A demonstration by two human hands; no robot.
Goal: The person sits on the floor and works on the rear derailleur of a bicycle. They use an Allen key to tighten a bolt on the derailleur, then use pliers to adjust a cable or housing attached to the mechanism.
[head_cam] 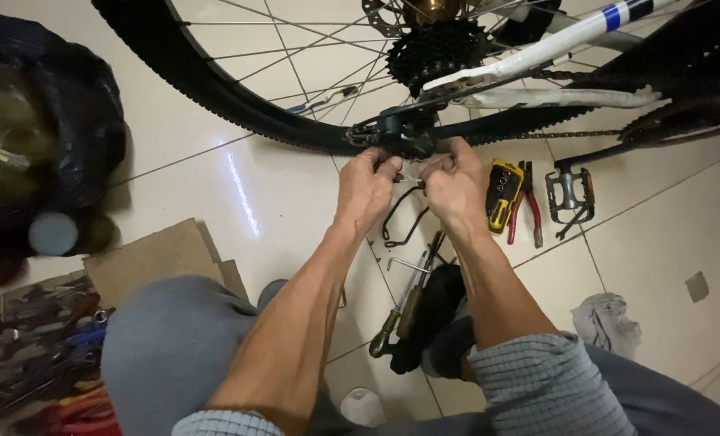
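Rear derailleur [400,133], black, hanging just below the sprocket cluster [439,50] and against the tyre [239,101]. We see the left hand [366,187] and right hand [455,187] meet directly under the derailleur, the fingers of both pressed together on a thin cable end [406,179]; exactly what each pinches we cannot tell. In our judgement the cable could slip from the fingertips or fray, and a knuckle could catch the chain [570,135] beside the derailleur. Pliers [525,202] lie on the floor right of it

Bicycle wheel [239,89] cut off at top edge, small part between fingertips [392,171] too tiny to identify, toolbox [29,355] blurred
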